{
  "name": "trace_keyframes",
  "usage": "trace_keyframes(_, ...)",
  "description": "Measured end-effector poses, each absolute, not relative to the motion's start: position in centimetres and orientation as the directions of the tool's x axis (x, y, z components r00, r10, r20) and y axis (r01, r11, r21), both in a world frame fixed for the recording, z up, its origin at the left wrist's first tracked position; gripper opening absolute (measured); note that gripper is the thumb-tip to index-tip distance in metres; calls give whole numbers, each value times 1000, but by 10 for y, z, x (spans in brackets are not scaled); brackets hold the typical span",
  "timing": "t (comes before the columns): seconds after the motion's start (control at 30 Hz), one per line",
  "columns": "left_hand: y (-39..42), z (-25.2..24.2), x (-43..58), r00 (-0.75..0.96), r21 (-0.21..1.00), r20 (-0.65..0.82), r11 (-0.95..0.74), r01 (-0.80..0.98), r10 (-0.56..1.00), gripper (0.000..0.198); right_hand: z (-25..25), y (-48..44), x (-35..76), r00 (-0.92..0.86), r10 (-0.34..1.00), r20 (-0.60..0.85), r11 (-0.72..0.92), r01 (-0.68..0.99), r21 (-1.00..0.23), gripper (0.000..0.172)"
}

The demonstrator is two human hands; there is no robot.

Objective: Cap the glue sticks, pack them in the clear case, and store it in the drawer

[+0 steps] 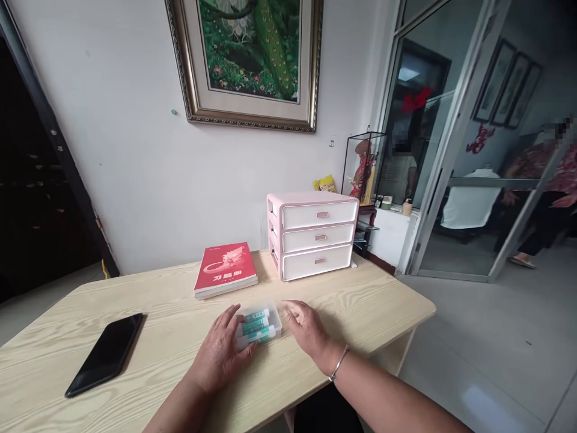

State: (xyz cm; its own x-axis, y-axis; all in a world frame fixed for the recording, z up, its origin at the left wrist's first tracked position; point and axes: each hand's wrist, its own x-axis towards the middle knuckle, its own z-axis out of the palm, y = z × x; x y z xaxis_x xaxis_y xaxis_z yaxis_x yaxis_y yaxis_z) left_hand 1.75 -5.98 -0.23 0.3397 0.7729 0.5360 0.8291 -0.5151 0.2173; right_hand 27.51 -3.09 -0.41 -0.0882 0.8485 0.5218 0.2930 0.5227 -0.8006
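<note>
A small clear plastic box point(278, 328) rests on the wooden table, holding three white tubes with teal labels point(255, 325), which look like glue sticks. My left hand point(220, 349) is curled around the box's left side, with the thumb at its near edge and the fingers at its left rim. On the other side, my right hand point(307, 328) hovers just right of the box, apart from it. Its fingers are bent loosely, nothing shows in them, and the wrist wears a silver bracelet.
A red book point(229, 264) lies beyond the box, left of a pink and white three-drawer unit point(319, 237). A black phone point(106, 355) lies at the left on the table point(180, 337). Two people are visible beyond the glass partition at the right.
</note>
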Motion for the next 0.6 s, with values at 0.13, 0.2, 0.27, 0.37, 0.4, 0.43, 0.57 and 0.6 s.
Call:
trace_keyframes(0.13, -58, 9, 30, 328, 280, 399, -454, 846, 856, 68, -2, 4, 296, 201, 954, 221, 220, 30, -975, 36)
trace_keyframes(0.2, -56, 12, 32, 319, 294, 351, -427, 855, 880, 72, 2, 24, 308, 267, 953, 142, 160, -45, -986, 39)
trace_keyframes(0.27, -55, 10, 32, 311, 304, 350, -421, 855, 884, 70, 7, 43, 318, 313, 948, 54, 102, -139, -985, 37)
trace_keyframes(0.37, -53, -1, 26, 307, 319, 401, -446, 836, 863, 66, 12, 67, 330, 330, 943, -52, 41, -269, -962, 32)
trace_keyframes(0.4, -53, -5, 23, 309, 323, 420, -458, 828, 854, 65, 13, 74, 333, 327, 942, -82, 23, -305, -952, 32)
trace_keyframes(0.43, -53, -8, 21, 309, 326, 437, -469, 821, 844, 63, 14, 81, 336, 323, 940, -107, 8, -337, -941, 31)
trace_keyframes(0.57, -55, -13, 15, 300, 326, 471, -480, 815, 830, 61, 20, 106, 343, 310, 934, -177, -32, -420, -907, 34)
trace_keyframes(0.6, -55, -12, 15, 298, 326, 474, -479, 815, 829, 61, 21, 111, 344, 306, 934, -185, -38, -431, -902, 35)
